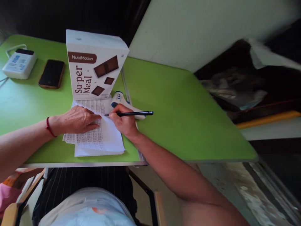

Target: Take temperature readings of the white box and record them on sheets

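Note:
My right hand (124,121) is closed around a black pen (137,113), its tip touching or close to the white paper. The sheets of paper (110,138) lie in a stack, the left part covered with rows of handwriting and the right part blank. Flat on the written area rests my left hand (78,120), fingers stretched out toward the pen tip, a red cord on the wrist. A white and blue handheld thermometer (118,99) lies just behind my right hand, partly hidden by it. Upright at the top of the sheets stands a white Su-per Meal box (91,69).
A phone (51,73) lies left of the box on the green table (178,119). Farther left sits a white device (20,63) with cables. A wall (174,31) borders the back, and crumpled plastic (235,88) is beyond the table's right edge.

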`<action>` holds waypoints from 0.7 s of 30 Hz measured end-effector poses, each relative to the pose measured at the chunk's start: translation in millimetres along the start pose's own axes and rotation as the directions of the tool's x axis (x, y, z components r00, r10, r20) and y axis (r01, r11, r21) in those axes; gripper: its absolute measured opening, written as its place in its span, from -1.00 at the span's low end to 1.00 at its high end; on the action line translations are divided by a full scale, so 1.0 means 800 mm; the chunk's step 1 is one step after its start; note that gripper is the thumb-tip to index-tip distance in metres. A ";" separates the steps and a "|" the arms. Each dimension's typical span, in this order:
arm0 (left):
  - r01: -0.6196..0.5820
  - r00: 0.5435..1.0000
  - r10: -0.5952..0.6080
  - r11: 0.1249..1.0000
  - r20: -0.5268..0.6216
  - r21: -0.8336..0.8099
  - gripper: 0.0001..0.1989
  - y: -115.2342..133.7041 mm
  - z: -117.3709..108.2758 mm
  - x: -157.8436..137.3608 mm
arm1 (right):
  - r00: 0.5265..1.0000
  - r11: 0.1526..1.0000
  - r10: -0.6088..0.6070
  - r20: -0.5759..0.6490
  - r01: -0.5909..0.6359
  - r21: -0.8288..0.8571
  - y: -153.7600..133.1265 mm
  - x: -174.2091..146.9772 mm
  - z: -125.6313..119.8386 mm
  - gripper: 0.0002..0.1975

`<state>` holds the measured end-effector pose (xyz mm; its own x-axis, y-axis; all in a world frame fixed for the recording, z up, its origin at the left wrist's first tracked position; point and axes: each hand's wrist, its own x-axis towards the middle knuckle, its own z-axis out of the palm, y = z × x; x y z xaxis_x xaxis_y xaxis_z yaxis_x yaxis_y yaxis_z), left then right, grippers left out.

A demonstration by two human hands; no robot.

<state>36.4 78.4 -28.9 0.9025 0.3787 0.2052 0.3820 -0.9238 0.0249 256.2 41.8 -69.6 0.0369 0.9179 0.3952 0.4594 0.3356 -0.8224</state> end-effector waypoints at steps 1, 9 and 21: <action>0.000 1.000 0.000 1.000 0.002 0.002 -0.70 0.000 0.000 0.000 | 1.000 1.000 0.006 -0.001 -0.006 -0.007 0.000 0.000 0.000 -0.79; 0.006 1.000 -0.006 1.000 0.021 0.007 -0.70 0.001 -0.003 0.000 | 0.997 1.000 -0.025 -0.074 0.024 -0.020 -0.008 0.003 -0.008 -0.88; 0.217 0.485 -0.491 0.869 -0.723 -0.445 -0.70 -0.036 -0.020 0.004 | 0.904 0.851 -0.363 0.225 0.420 -0.314 -0.026 0.004 -0.043 -0.90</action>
<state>25.3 105.0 -13.1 0.1062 0.5973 0.7950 0.4395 -0.7454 0.5013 277.4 30.0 -37.0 -0.3335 0.7555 0.5639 0.6856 0.6049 -0.4051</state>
